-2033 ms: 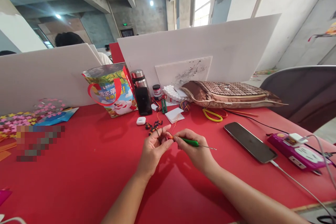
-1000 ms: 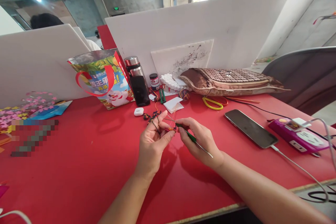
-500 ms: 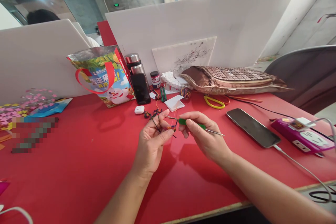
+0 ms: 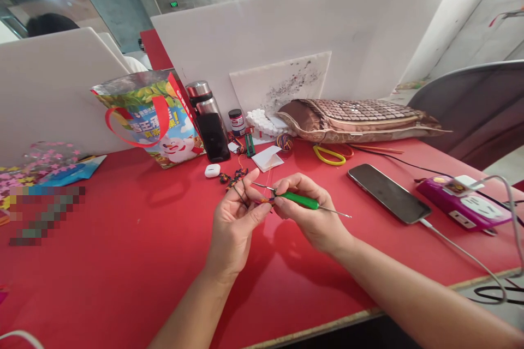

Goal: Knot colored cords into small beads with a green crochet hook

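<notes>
My left hand [image 4: 235, 221] pinches a small piece of multicoloured crochet work [image 4: 265, 203] between thumb and fingers, and dark yarn runs around its raised fingers. Closed round the green handle of a crochet hook [image 4: 301, 200] is my right hand [image 4: 313, 215]. One thin metal end of the hook reaches left to the crochet work; the other sticks out to the right past my hand. Beyond my left hand lies a dark multicoloured crocheted strip [image 4: 235, 179] on the red table [image 4: 164, 262]. A ball of multicoloured yarn [image 4: 284, 142] sits farther back. My fingers partly hide the crochet work.
At the back stand a printed bag [image 4: 151, 120], a steel flask [image 4: 203, 99], a propped phone [image 4: 213, 139] and a small jar [image 4: 236, 122]. Yellow-handled scissors [image 4: 329, 155], a charging phone [image 4: 388, 193] and a purple power strip [image 4: 466, 202] lie to the right. A white earphone case [image 4: 212, 170] is near the strip.
My right hand has moved slightly closer to my left, and more of the hook's green handle shows. The hook's angle has shifted. The whole view has moved a little.
</notes>
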Motion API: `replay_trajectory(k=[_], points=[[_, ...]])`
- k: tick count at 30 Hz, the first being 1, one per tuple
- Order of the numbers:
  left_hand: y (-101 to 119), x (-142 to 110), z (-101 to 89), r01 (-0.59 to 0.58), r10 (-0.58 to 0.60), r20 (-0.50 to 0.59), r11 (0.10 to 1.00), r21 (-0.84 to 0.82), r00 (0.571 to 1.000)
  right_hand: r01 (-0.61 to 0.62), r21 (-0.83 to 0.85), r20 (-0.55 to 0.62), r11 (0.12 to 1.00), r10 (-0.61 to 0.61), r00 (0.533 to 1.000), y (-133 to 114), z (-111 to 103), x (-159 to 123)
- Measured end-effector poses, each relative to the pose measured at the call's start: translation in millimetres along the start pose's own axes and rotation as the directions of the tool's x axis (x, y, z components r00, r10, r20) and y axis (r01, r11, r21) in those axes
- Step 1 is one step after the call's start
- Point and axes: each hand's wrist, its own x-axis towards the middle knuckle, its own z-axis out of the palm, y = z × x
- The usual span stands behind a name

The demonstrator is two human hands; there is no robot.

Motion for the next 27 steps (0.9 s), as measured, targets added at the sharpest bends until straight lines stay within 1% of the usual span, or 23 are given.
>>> replay_trajectory(k=[4,7,10,15,19,22,25,27], points=[[0,1,-0.9,-0.022,0.022,-0.006,1.000,-0.004,1.000,-0.028,0.056,0.007,0.998,0.027,1.000,3,0,0],[1,1,-2.5,-0.020,0.020,0.008,1.000,0.021,1.000,-0.023,0.021,0.018,1.000,0.022,1.000,2,-1,0],[2,1,-3.5,-0.026,0.025,0.026,0.998,0.051,0.999,0.008,-0.020,0.035,1.000,-0.007,0.999,0,-4,0],[2,0,-3.0,-0.021,0.019,0.029,0.998,0.055,0.999,0.005,-0.002,0.023,1.000,-0.005,1.000,-1,-6,1],[3,0,-1.9,-0.009,0.008,0.040,1.000,0.030,0.999,-0.047,0.090,-0.001,0.995,0.048,0.999,-4,-3,3],[4,0,-1.3,0.007,-0.007,0.043,1.000,0.022,0.999,-0.123,0.158,0.007,0.980,0.123,0.992,-9,-1,5],[5,0,-0.8,0.011,-0.012,0.046,0.999,0.039,0.999,-0.195,0.165,0.031,0.967,0.192,0.981,-13,-4,7],[5,-1,-0.6,0.004,-0.007,0.055,0.998,0.061,0.998,-0.210,0.153,0.038,0.966,0.207,0.978,-16,-7,9]])
